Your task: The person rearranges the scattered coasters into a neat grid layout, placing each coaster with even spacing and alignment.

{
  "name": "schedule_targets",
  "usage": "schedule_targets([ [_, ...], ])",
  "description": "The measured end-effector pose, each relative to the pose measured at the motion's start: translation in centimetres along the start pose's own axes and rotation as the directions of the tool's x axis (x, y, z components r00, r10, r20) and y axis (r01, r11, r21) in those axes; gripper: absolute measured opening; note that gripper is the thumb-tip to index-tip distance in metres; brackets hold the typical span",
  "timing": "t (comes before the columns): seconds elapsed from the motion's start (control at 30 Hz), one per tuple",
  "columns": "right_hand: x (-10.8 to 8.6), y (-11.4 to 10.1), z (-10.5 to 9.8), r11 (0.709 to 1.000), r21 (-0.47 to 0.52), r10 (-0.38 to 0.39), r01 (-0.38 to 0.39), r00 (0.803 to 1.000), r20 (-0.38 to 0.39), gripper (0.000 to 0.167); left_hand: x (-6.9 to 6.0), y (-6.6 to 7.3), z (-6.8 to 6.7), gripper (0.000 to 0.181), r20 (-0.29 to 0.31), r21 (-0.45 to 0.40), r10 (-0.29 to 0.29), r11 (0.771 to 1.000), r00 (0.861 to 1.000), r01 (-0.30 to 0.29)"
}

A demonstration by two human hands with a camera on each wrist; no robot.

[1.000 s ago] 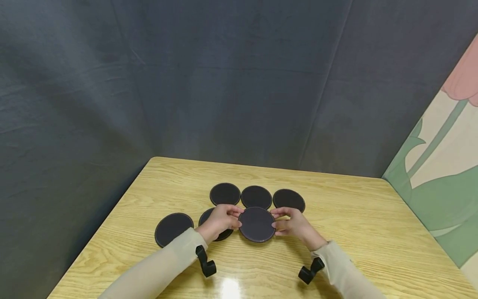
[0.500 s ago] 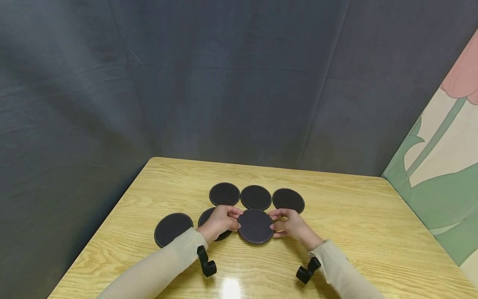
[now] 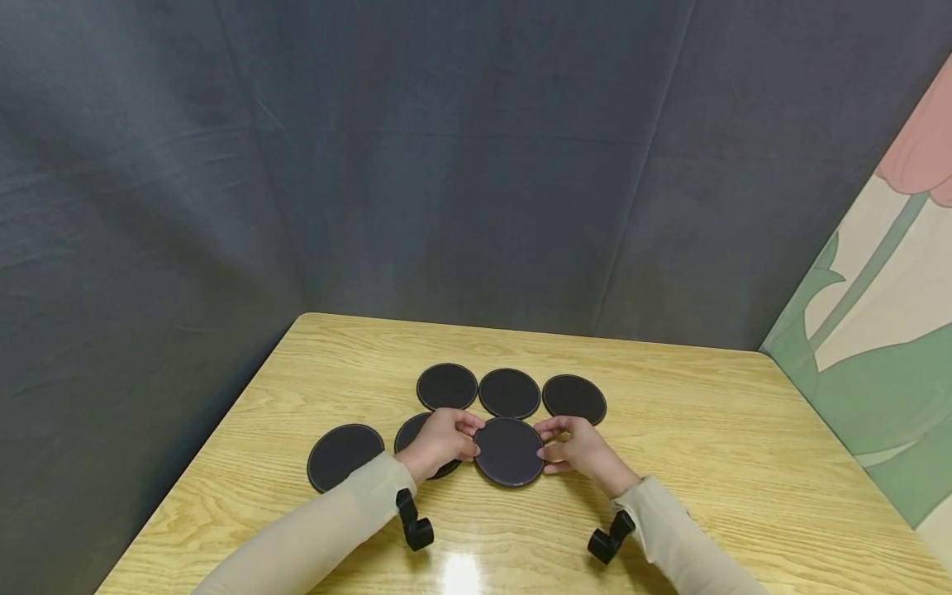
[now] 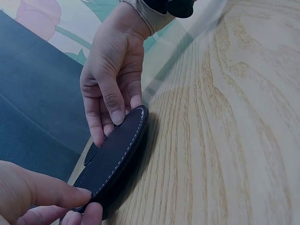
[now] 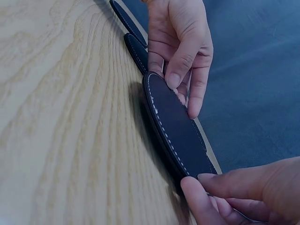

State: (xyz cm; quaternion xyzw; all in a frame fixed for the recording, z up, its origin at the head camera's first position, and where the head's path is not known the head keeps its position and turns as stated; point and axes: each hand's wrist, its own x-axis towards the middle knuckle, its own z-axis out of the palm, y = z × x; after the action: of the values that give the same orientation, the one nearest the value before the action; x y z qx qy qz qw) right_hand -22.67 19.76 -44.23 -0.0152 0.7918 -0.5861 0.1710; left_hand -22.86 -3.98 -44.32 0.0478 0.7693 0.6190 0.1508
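Note:
A dark round coaster (image 3: 509, 452) with a stitched rim is pinched at its two sides. My left hand (image 3: 445, 440) grips its left edge between thumb and fingers. On the opposite edge, my right hand (image 3: 583, 451) holds it the same way. In the left wrist view, a dark shadow lies under the near rim of the coaster (image 4: 115, 150); whether it fully rests on the table cannot be told. Another coaster (image 3: 411, 431) lies partly hidden beneath my left hand. Just behind the held one lies a middle coaster (image 3: 509, 392).
Two more coasters flank the middle one in the back row, a left one (image 3: 447, 385) and a right one (image 3: 574, 398). A single coaster (image 3: 345, 456) lies farther left. The wooden table (image 3: 706, 463) meets a dark curtain (image 3: 461, 165) behind; a flower-patterned panel (image 3: 892, 330) stands right.
Both hands have brought the held coaster slightly toward me, and it looks a little lower. Its grip is the same, and the other coasters have stayed in place.

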Motion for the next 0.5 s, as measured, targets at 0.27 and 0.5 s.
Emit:
schedule_targets([
  [0.27,0.18,0.17,0.06,1.000,-0.027,0.008,-0.008,1.000,-0.009,0.040,-0.42,0.38,0.14,0.040,-0.006,0.032,0.007,0.999,1.000,-0.007],
  [0.5,0.23,0.13,0.01,1.000,-0.018,0.007,-0.007,1.000,0.000,0.041,-0.04,0.23,0.15,0.040,-0.012,0.071,0.008,0.997,1.000,-0.008],
])
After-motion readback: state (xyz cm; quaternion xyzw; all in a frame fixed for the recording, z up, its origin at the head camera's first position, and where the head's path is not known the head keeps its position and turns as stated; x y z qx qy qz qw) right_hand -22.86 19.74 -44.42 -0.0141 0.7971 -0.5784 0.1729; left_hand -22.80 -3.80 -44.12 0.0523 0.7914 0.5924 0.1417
